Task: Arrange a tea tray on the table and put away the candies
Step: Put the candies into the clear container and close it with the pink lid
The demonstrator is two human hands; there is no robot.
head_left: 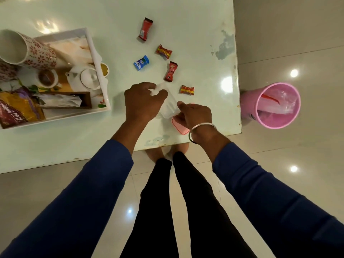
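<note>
Blue sleeves [104, 183], black trousers nearest, over glossy tiled floor [279, 43]. Pale green glass-smooth table [186, 15], worn patches at right edge. Left hand [142, 101] fingers curled, gripping clear plastic container [168, 107]; right hand [195, 115] fingers pinching its rim, resting on pink lid [177, 125]. Five wrapped candies [168, 71] loose beyond fingers, crinkly red and blue foil. White rectangular tray [100, 75] left of fingers: patterned mugs, white teapot [87, 77], snack packet. Pink plastic bin [277, 105] right, on floor.
</note>
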